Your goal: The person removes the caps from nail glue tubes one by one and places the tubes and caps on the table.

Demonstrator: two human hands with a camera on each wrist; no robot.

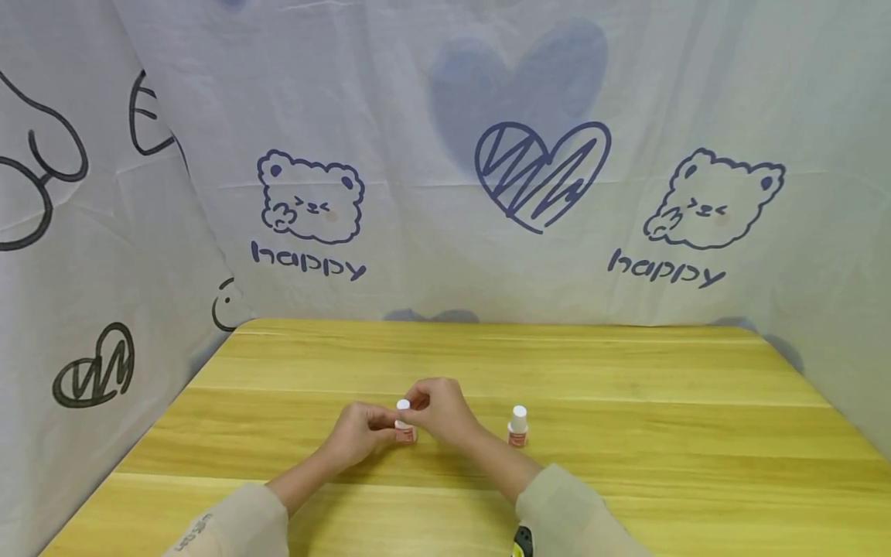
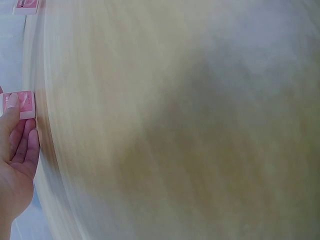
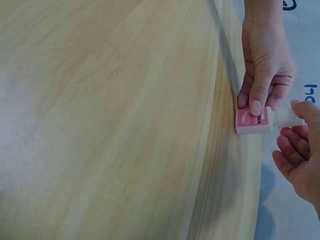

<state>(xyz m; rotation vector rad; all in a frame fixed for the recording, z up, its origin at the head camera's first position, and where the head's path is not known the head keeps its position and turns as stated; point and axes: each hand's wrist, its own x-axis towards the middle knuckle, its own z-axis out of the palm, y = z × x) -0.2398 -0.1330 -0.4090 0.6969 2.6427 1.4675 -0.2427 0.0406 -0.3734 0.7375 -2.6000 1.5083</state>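
Observation:
A small white bottle with a pink label (image 3: 254, 121) stands upright on the wooden table, between the two hands. My left hand (image 1: 360, 433) grips its body from the left, thumb over the label. With thumb and fingers, my right hand (image 1: 442, 411) pinches the white cap (image 3: 286, 118) at the top. In the left wrist view the label (image 2: 26, 102) shows beside the left thumb, and the cap is out of frame. A second bottle of the same kind (image 1: 517, 428) stands upright to the right of the right forearm, its white cap on top.
The table (image 1: 668, 433) has a light wood-grain top with rounded far corners. White cloth (image 1: 418, 93) printed with hearts and bears hangs behind it and along its sides. Something black and yellow (image 1: 522, 541) shows at the right sleeve.

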